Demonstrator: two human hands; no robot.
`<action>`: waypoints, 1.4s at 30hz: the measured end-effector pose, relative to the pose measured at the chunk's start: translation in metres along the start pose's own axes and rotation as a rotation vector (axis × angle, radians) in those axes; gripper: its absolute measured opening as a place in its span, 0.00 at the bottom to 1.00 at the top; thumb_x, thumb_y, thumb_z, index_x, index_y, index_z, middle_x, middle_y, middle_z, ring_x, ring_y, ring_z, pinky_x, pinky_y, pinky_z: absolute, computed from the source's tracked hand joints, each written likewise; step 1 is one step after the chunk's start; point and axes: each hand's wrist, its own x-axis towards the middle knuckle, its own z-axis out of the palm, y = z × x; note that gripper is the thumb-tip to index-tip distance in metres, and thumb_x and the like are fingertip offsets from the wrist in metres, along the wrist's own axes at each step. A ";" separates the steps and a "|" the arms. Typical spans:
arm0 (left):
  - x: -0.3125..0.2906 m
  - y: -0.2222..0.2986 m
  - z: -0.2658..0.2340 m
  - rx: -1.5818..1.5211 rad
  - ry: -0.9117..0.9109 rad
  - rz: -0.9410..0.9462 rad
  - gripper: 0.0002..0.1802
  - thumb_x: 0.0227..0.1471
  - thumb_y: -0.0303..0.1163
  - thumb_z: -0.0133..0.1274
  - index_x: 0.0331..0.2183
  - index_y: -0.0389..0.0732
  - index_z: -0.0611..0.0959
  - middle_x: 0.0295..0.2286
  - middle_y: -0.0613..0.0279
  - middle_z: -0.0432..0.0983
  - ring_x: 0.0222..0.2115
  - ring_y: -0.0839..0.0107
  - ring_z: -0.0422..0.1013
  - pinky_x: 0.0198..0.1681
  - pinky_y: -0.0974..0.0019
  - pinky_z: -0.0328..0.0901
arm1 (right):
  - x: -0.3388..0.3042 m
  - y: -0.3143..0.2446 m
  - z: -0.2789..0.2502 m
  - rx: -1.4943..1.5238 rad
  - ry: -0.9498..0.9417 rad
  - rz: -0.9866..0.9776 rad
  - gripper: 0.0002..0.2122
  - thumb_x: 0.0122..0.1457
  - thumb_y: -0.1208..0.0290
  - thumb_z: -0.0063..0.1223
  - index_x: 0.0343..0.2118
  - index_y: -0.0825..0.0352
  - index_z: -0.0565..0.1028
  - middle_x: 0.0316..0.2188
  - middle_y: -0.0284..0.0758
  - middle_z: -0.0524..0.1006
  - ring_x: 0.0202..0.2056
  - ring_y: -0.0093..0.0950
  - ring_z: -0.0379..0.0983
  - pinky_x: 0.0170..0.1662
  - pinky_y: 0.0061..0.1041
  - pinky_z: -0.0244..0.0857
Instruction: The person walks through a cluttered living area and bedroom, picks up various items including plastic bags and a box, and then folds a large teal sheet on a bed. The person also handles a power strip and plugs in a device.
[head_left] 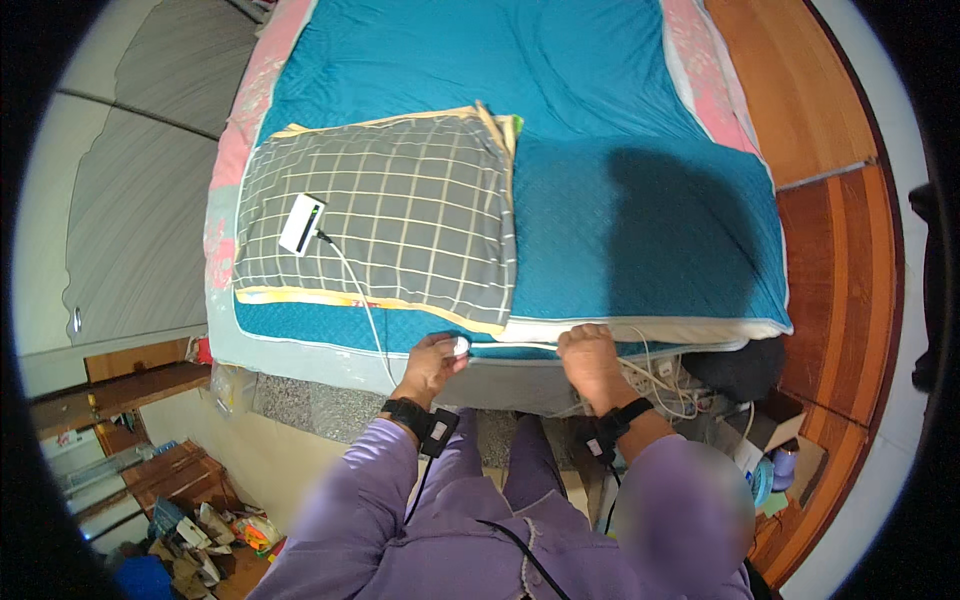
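Observation:
At the bed's near edge, my left hand is closed around a small white rounded piece; its exact kind is too small to tell. A white cable runs straight from that piece across to my right hand. My right fingers are closed on the cable, and more of it trails off to the right. Beyond my left hand lies a grey checked pillow with a yellow edge. On it rests a white box-shaped device with green lights. Its own white cord drops over the bed edge left of my left hand.
A teal sheet covers the bed. Below its right corner are tangled cables, a dark cloth or bag and an open carton. Wooden panels stand at right, a grey wardrobe at left. Clutter fills the lower left.

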 end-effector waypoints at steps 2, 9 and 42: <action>0.008 0.012 0.003 -0.040 0.072 0.188 0.20 0.45 0.22 0.54 0.43 0.33 0.68 0.32 0.56 0.71 0.28 0.66 0.71 0.32 0.64 0.72 | 0.002 0.000 0.000 0.034 -0.017 -0.034 0.03 0.41 0.75 0.50 0.20 0.64 0.76 0.22 0.36 0.73 0.30 0.32 0.69 0.37 0.34 0.61; 0.023 0.027 0.008 0.087 0.050 0.234 0.14 0.46 0.18 0.50 0.38 0.36 0.70 0.33 0.59 0.71 0.31 0.68 0.71 0.31 0.68 0.71 | -0.036 0.016 -0.014 -0.110 -0.289 0.282 0.04 0.45 0.73 0.51 0.22 0.64 0.77 0.28 0.36 0.73 0.33 0.36 0.72 0.37 0.36 0.62; 0.008 0.047 -0.035 0.063 0.054 0.141 0.22 0.46 0.25 0.54 0.44 0.44 0.66 0.36 0.59 0.73 0.36 0.66 0.72 0.37 0.61 0.69 | -0.159 0.089 -0.064 0.370 0.335 0.947 0.12 0.49 0.67 0.52 0.37 0.66 0.73 0.34 0.43 0.74 0.37 0.43 0.70 0.40 0.37 0.64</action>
